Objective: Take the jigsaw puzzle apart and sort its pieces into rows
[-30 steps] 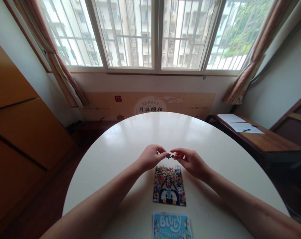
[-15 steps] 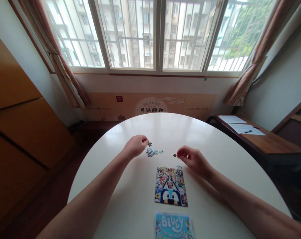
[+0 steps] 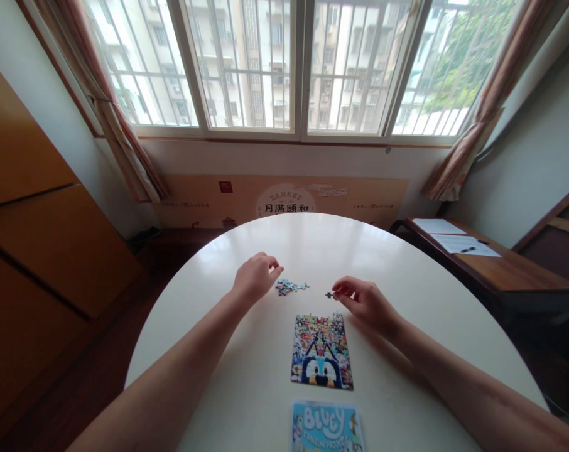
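A round white table (image 3: 260, 383) is bearing a part-built puzzle (image 3: 322, 351) beyond a blue card (image 3: 326, 427). The left hand (image 3: 255, 276) is hanging slack, unladen, the right hand (image 3: 362, 295) pinching. Loose pieces (image 3: 287, 287) are lying beside the left; the right is holding one dark piece (image 3: 328, 294).

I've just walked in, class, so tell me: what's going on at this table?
A person is handling jigsaw pieces at a white table. The right hand holds one piece above the table's middle. The left hand is beside a small pile, with no piece visible in it. Nearer the person lies the joined puzzle, its far edge uneven, then a blue Bluey picture, cut off by the frame.
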`<state>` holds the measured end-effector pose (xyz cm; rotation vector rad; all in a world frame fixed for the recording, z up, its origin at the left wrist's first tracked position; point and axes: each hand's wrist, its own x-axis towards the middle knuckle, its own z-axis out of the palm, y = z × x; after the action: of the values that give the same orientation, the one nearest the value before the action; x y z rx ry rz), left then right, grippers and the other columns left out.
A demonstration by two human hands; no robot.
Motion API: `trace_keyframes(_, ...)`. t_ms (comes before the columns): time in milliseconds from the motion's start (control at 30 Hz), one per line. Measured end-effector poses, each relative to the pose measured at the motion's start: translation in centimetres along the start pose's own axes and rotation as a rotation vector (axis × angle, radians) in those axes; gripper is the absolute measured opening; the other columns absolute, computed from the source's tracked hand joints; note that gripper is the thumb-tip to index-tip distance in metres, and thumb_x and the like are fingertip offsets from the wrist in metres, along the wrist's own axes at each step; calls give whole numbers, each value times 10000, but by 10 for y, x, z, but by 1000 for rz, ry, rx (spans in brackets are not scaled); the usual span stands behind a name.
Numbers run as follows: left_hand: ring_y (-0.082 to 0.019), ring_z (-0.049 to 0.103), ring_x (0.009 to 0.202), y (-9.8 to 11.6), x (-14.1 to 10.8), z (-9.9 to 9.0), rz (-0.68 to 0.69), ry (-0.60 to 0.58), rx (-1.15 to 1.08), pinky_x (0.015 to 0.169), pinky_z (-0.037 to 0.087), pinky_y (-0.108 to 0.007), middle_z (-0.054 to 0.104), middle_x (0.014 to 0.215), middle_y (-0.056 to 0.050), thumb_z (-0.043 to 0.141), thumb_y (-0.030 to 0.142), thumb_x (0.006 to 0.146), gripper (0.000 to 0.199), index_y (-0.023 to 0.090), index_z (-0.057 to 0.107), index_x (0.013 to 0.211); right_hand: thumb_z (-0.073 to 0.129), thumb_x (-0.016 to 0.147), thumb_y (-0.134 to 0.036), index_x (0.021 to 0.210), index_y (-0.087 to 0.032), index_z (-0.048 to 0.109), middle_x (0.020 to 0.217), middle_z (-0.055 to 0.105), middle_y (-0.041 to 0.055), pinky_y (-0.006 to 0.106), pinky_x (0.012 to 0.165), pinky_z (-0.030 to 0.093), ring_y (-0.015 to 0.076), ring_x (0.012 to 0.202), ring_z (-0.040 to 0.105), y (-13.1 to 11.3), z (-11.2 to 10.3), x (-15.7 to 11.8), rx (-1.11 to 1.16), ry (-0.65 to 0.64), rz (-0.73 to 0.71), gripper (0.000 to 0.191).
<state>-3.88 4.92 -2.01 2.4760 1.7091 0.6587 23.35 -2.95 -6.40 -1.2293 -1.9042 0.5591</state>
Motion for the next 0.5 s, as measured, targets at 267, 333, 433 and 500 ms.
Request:
trace_keyframes(267, -168, 640, 769, 41, -20, 3, 399, -1, -151, 705, 498, -306, 677, 996, -47, 633, 327, 884, 169, 223, 737, 968, 596, 884, -283, 964, -194, 643, 805, 743, 46, 307, 651, 505, 183, 719, 682, -9, 0, 0, 79, 22, 35, 128)
trace_keyframes(333, -180, 649, 788, 52, -27, 8, 467, -41, -148, 704, 511, -317, 675, 1025, -53, 656, 344, 873, 204, 230, 728, 1027, 600, 883, -295, 973, -193, 629, 815, 749, 52, 318, 663, 511, 190, 738, 692, -10, 0, 0, 131, 11, 58, 139)
trace_keyframes(433, -182, 652, 804, 62, -33, 12, 516, -73, -146, 703, 523, -319, 671, 1048, -56, 677, 330, 862, 236, 235, 715, 1074, 610, 874, -314, 969, -190, 604, 808, 750, 57, 336, 676, 529, 200, 762, 702, -9, 1, 0, 251, -22, 94, 156)
trace_keyframes(500, -179, 652, 812, 64, -35, 12, 528, -77, -146, 702, 527, -314, 668, 1054, -58, 665, 308, 869, 219, 238, 716, 1071, 618, 868, -330, 968, -187, 587, 806, 748, 63, 342, 666, 542, 204, 766, 704, -9, 3, 1, 344, -47, 118, 177)
